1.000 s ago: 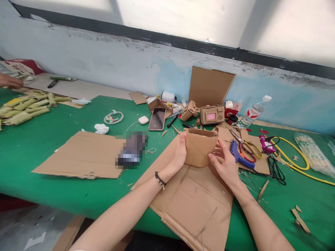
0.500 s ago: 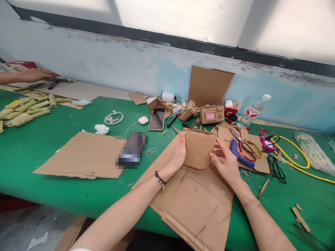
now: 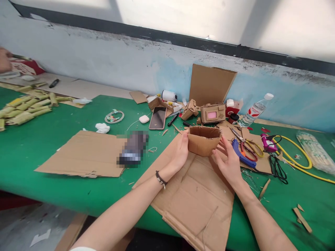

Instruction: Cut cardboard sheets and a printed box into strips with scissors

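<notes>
A small open-topped cardboard box [image 3: 203, 145] with curved sides is held up between both hands, its hollow inside showing from above. My left hand [image 3: 180, 153] grips its left side, and a dark bracelet circles that wrist. On the other side, the fingers of my right hand [image 3: 228, 160] press against the box's right end. Under the hands lies a large creased cardboard sheet [image 3: 193, 198]. Just right of my right hand are a blue glue gun [image 3: 242, 155] and scissors [image 3: 237, 134] with red handles.
Behind the box stand a cardboard camera model [image 3: 212, 113], an upright cardboard panel [image 3: 211, 85] and a water bottle [image 3: 255, 111]. Left lie a phone [image 3: 158, 118], a flat cardboard sheet [image 3: 83, 153] and green stalk pieces [image 3: 28, 109]. A yellow cable [image 3: 298, 139] curls at right. Another person's hand [image 3: 4, 60] shows far left.
The cardboard box has tipped in my hands, so its opening now faces up toward me. The other person's hand has drawn back to the left edge.
</notes>
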A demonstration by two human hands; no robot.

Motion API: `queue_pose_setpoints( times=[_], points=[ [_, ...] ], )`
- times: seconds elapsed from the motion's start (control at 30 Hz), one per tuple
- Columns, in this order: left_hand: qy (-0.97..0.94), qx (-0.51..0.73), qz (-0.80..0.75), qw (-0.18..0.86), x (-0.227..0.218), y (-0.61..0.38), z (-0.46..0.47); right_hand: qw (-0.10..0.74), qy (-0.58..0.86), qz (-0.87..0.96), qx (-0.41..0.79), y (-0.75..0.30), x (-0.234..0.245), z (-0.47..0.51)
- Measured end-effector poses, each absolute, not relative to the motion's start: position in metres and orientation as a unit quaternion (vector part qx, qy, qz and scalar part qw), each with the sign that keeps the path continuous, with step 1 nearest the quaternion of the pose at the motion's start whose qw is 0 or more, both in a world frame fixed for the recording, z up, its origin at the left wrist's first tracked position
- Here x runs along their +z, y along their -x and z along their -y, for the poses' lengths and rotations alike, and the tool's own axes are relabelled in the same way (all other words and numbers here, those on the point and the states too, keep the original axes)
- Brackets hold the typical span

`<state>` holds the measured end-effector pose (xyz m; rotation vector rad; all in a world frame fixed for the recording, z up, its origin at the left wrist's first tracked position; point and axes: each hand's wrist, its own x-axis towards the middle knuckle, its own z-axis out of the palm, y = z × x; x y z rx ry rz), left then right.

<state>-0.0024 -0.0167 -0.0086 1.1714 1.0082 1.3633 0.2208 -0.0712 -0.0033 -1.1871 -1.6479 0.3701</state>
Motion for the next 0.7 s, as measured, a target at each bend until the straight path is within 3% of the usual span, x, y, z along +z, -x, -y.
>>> queue_pose_setpoints(
  times=[0.3, 0.7],
  points=[
    [-0.514, 0.542, -0.416, 0.52, -0.01, 0.001, 0.017, 0.501, 0.503, 0.681, 0.179, -0.221, -0.006, 0.069],
    [-0.617, 0.531, -0.384, 0.435, -0.001, 0.004, 0.017, 0.464, 0.555, 0.663, 0.191, -0.229, 0.0, 0.067]
  ],
)
